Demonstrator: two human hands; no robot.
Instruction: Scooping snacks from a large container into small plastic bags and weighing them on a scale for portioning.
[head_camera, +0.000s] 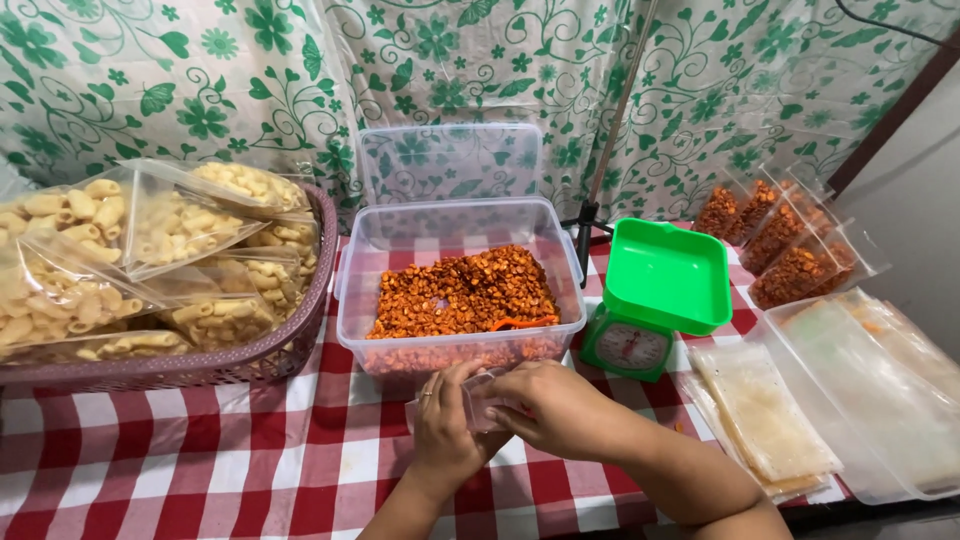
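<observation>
**Head view: small clear bag pinched between both hands**

We see the checked tablecloth (200, 460), then the clear tub (460, 290) of orange snack. Just before it, our left hand (445, 425) and right hand (560, 405) both grip a small clear bag (482, 402) between them.

Both arms reach in from the near edge. The left hand (447, 425) and right hand (553, 408) meet in the middle, fingers curled and pinching together

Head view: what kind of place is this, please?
Probably a home snack-packing table: a tub of orange snacks, a green scale, filled bags and a basket of bagged macaroni.
</observation>
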